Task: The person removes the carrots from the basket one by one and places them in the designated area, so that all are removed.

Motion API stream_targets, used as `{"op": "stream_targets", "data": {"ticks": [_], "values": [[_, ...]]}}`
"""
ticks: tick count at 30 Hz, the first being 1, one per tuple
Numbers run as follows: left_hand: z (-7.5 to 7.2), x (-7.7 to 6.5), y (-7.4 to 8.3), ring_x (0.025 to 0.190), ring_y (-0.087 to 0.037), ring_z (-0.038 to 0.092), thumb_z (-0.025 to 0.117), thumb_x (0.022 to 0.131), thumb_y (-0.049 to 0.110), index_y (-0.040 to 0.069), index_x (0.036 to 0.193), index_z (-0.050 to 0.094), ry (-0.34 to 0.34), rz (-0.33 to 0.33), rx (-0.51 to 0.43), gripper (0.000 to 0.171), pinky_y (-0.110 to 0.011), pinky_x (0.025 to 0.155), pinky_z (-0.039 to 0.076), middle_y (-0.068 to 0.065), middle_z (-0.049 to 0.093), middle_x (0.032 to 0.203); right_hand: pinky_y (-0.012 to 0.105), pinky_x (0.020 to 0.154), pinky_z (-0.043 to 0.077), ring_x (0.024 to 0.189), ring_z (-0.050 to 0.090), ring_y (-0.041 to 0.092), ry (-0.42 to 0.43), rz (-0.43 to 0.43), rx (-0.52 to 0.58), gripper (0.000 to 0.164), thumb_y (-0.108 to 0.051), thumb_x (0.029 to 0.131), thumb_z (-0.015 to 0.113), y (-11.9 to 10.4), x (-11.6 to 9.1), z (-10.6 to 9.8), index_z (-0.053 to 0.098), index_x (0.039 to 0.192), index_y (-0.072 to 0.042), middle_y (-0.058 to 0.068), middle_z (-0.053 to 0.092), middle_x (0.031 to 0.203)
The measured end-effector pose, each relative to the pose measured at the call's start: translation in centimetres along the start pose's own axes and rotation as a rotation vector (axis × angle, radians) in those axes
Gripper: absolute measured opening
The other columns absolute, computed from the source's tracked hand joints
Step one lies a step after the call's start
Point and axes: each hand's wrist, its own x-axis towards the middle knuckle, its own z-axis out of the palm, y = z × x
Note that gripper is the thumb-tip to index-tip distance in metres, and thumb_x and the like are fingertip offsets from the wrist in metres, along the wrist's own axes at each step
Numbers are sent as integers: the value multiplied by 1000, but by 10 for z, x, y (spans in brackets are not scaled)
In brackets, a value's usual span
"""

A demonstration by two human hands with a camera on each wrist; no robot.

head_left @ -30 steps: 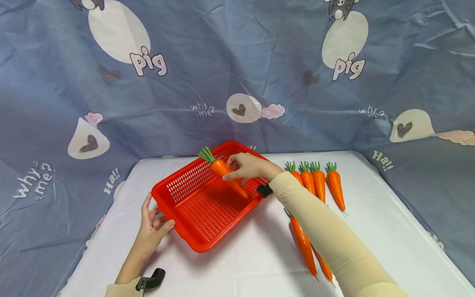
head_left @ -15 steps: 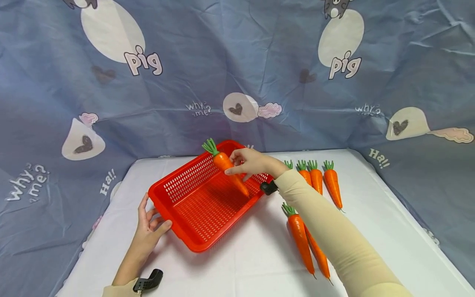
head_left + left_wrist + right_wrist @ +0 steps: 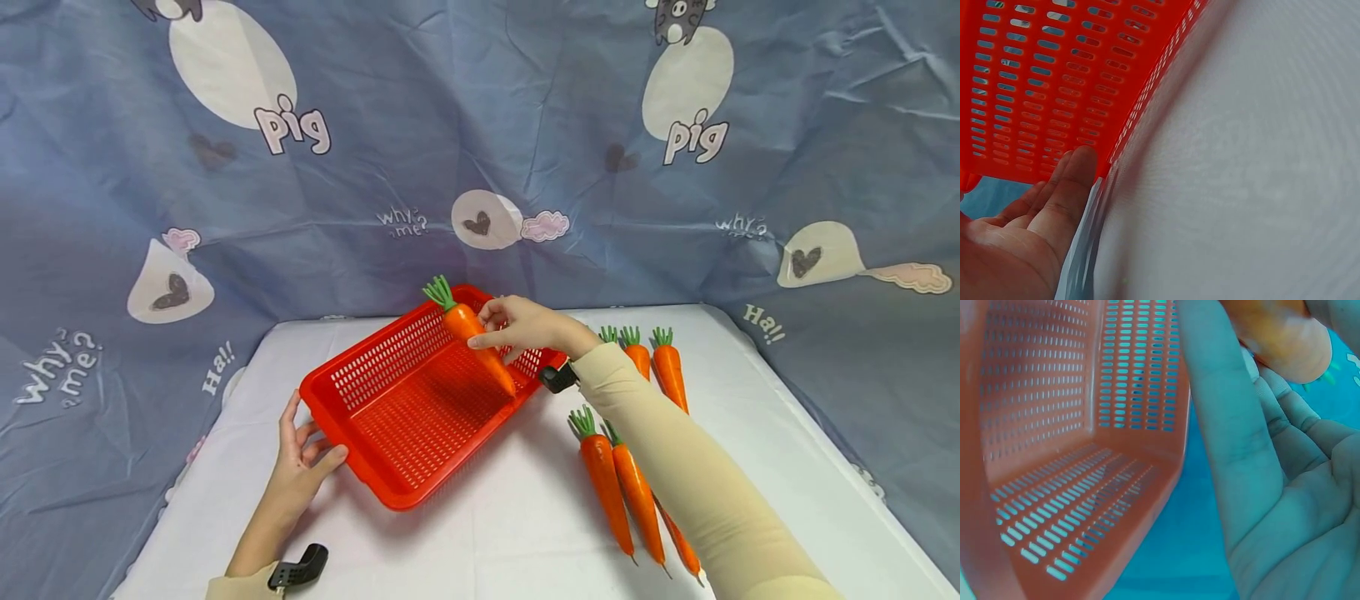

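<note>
A carrot [image 3: 462,323] with a green top slants over the far right part of a red slotted plastic basket [image 3: 397,497]. My right hand [image 3: 521,323] pinches it at its thick upper part, with the tip pointing down toward the near rim. In the right wrist view, the orange carrot [image 3: 1272,334] shows blurred between the fingers, beside the basket wall. My left hand [image 3: 300,467] is at the basket's left end, thumb and fingers spread along the outside. Its straight fingertips touch the slotted outer wall [image 3: 1041,94] in the left wrist view.
Right of the basket on the white table [image 3: 510,542], several carrots lie in two rows. A near carrot [image 3: 606,492] and a far carrot [image 3: 670,375] show beside the right sleeve [image 3: 675,467], which hides parts of others. A blue printed cloth [image 3: 360,167] hangs behind.
My right hand has moved right and slightly up with the carrot, toward the basket's right end. The right sleeve has shifted right, uncovering more near carrots. The left hand keeps its place at the basket.
</note>
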Motion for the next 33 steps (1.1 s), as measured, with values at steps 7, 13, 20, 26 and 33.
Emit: {"op": "stream_targets", "data": {"ticks": [7,13,20,26,33], "values": [[0,-1,-1,110,5,67,74,98,9,30,172,-9,-4,4,4,113,-14,90,55,-14,46,148,41,77,68,84,69,19,21,18,13,37,-23,98,80,8,-15,-4,60,121,-2,7,58,99],[0,0,-2,111,6,66,73,98,9,32,172,-10,-7,-4,-3,113,-13,90,55,-17,44,151,41,74,68,79,68,18,63,7,1,35,-27,97,81,16,-29,-9,61,117,-5,5,56,96],[0,-1,-2,111,3,67,74,98,7,31,172,-8,-4,14,-14,113,-15,89,56,-3,50,142,41,73,68,81,68,26,116,35,14,38,-28,98,81,26,-48,-17,61,119,-5,5,58,96],[0,-1,-1,111,3,68,73,99,9,34,172,-7,5,2,-4,111,-15,91,57,3,51,139,45,74,68,81,66,20,147,44,53,35,-28,99,79,39,-64,-21,59,115,-5,5,57,96],[1,0,0,111,4,67,73,99,10,35,172,-6,4,-8,-4,111,-15,90,57,-4,49,143,41,72,68,85,67,22,183,62,77,37,-29,99,79,55,-89,-20,58,116,-3,7,58,100]]}}
